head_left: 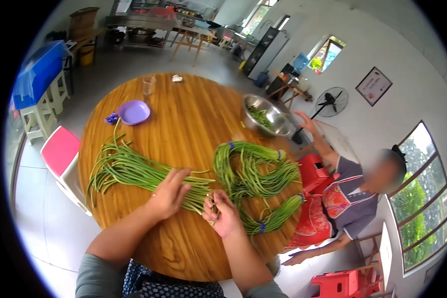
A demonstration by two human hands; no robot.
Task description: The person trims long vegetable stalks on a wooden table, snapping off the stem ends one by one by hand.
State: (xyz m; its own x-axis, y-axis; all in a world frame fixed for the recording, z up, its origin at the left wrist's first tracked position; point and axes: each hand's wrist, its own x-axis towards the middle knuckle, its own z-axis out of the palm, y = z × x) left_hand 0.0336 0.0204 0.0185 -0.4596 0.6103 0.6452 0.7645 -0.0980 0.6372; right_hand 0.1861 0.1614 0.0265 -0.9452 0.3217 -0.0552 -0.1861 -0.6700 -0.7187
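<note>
A loose spread of long green garlic scapes (pixel 134 169) lies on the round wooden table. My left hand (pixel 170 192) rests over their right-hand part, its fingers stretched out. Close beside it, my right hand (pixel 222 214) is closed at the scape ends, with fingers curled around a few tips partly hidden by the fingers. To the right are a large curled bundle of scapes (pixel 258 174) with blue ties and a smaller tied bundle (pixel 278 216) nearer the table's edge.
A purple bowl (pixel 134 112), a clear cup (pixel 149 85) and a crumpled white scrap (pixel 177 78) sit farther back. A steel basin (pixel 263 116) holds greens at the right edge. Another person (pixel 352 193) in a red apron is there, one arm raised near it. A pink-backed chair (pixel 60 151) stands left.
</note>
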